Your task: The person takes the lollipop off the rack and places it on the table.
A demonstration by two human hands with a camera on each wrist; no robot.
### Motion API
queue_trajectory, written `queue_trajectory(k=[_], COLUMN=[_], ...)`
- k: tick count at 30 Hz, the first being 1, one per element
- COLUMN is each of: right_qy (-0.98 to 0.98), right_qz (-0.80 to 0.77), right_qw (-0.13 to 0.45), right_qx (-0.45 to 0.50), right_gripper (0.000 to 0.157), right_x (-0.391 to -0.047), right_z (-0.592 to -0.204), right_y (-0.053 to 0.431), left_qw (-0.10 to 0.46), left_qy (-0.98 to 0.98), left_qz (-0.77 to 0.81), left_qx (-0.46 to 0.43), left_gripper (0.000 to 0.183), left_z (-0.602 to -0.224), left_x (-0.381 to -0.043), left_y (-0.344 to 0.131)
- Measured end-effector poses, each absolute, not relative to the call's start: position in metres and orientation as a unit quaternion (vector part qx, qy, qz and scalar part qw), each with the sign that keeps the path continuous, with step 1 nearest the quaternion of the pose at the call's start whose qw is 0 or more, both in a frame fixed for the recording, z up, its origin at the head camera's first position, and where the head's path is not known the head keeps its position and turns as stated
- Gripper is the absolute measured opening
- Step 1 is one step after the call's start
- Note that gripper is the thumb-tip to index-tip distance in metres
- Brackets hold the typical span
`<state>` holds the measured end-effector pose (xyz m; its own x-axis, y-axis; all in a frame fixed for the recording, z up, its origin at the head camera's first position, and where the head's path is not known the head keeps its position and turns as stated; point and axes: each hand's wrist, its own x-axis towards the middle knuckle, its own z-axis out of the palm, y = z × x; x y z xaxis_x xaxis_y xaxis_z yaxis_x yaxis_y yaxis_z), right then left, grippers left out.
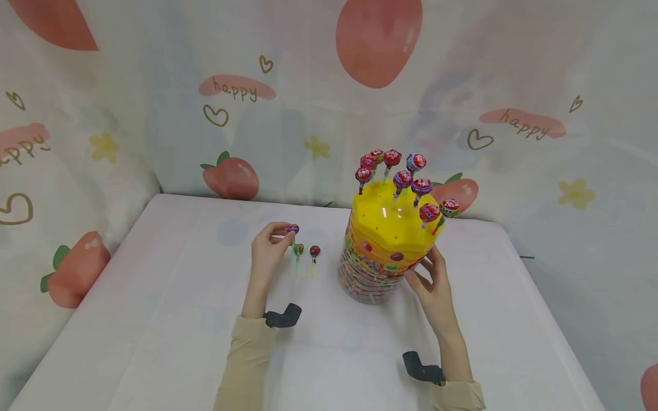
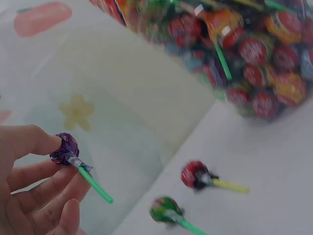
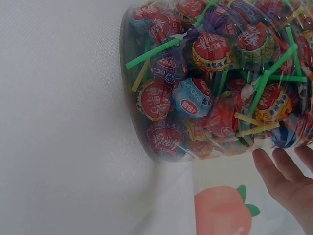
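My left hand (image 1: 268, 245) pinches a purple-wrapped lollipop (image 2: 67, 149) between thumb and fingers, its green stick pointing away from the palm. Near that hand on the table lie a green-wrapped lollipop (image 1: 299, 249) and a red-wrapped lollipop (image 1: 315, 251) with a yellow stick. A clear plastic jar (image 1: 367, 288) full of lollipops stands to the right, topped by a yellow lid (image 1: 382, 220). Several lollipops (image 1: 402, 180) stand upright in holes in that lid. Against the jar's right side my right hand (image 1: 437, 294) rests with fingers spread, fingertips touching the plastic in the right wrist view.
The white-covered table (image 1: 169, 297) reaches back to a printed cloth backdrop (image 1: 308, 114) with fruit, hearts and flowers. Dark curved pieces (image 1: 284, 315) sit at both wrists. Bare holes show in the front part of the lid.
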<state>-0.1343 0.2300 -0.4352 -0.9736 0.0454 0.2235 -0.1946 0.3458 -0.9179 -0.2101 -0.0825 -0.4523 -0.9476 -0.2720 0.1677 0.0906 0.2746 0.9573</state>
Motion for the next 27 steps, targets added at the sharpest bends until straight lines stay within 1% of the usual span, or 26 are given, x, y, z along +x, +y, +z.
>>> queue_trajectory(k=[7, 14, 27], right_qy=[-0.814, -0.815, -0.817], right_qz=[0.569, 0.569, 0.566], right_qw=[0.104, 0.101, 0.1], right_qx=[0.04, 0.037, 0.036], right_gripper=[0.073, 0.072, 0.073], right_x=[-0.135, -0.134, -0.135], right_z=[-0.437, -0.436, -0.437], right_y=[0.23, 0.23, 0.23], left_qw=[0.122, 0.096, 0.092], left_qy=[-0.798, -0.82, -0.837], left_qz=[-0.58, -0.55, -0.519], left_qx=[0.103, 0.127, 0.148], left_gripper=[0.024, 0.026, 0.024], left_z=[-0.475, -0.493, -0.502], left_x=[-0.216, -0.22, -0.223], left_y=[-0.093, -0.099, -0.103])
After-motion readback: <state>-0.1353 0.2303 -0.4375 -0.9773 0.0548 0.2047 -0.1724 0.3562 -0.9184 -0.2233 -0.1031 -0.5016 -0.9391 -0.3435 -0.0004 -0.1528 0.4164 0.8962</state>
